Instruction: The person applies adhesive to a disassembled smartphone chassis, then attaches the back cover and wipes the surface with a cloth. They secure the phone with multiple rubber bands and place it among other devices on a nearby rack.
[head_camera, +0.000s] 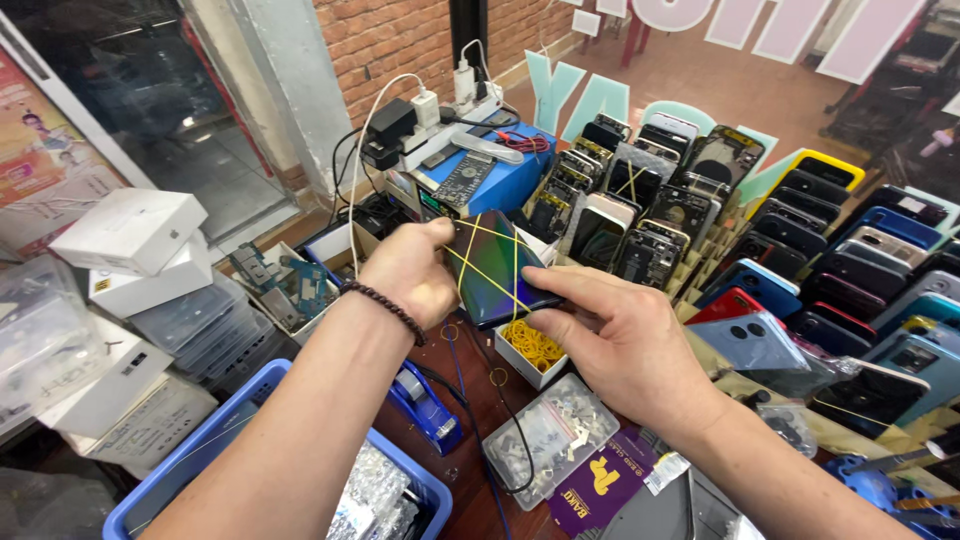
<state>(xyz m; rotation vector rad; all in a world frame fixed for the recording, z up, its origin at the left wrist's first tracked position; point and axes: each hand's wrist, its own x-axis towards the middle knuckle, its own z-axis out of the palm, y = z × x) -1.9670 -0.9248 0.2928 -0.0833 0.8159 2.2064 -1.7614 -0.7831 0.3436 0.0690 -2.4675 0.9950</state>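
A dark smartphone (492, 272) with yellow rubber bands (478, 262) stretched across it is held above the bench between both hands. My left hand (408, 272), with a dark bead bracelet on the wrist, grips its left edge. My right hand (618, 340) holds its lower right edge with thumb and fingers. Just below the phone sits a small white box of yellow rubber bands (531, 345).
Racks of phone backs and phones (650, 205) fill the right and back. A blue box (500, 180) with chargers and cables stands behind. White boxes (130, 232) are stacked at left, with a blue bin (195, 445), a blue tape dispenser (425, 400) and a clear parts box (550, 432) near me.
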